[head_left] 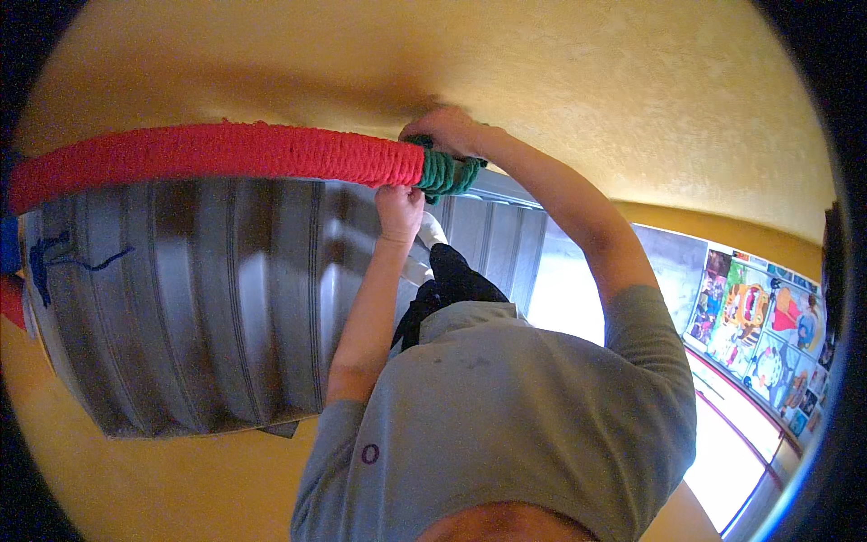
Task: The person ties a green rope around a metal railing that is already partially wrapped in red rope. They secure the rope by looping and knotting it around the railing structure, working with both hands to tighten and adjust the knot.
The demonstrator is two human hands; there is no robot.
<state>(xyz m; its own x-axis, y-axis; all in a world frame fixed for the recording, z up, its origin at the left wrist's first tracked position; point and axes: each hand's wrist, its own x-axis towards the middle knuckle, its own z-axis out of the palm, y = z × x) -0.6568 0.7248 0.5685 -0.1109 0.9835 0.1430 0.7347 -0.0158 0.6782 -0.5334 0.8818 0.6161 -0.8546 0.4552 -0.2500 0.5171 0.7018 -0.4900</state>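
A long rail wrapped tightly in red cord (244, 149) runs from the left edge toward the middle. At its right end several coils of dark green cord (445, 174) follow the red ones, and past them the metal rail (510, 188) is bare. My right hand (449, 129) curls over the top of the rail against the wall, closed on the green cord. From below, my left hand (399, 213) is closed at the rail's underside, where red meets green. What its fingers hold is hidden.
Below the rail hangs a ribbed grey metal panel (208, 307), with a dark blue string (68, 253) at its left. A yellow wall (632, 108) rises right behind the rail. At the right are a bright opening (569, 280) and a board of colourful pictures (763, 334).
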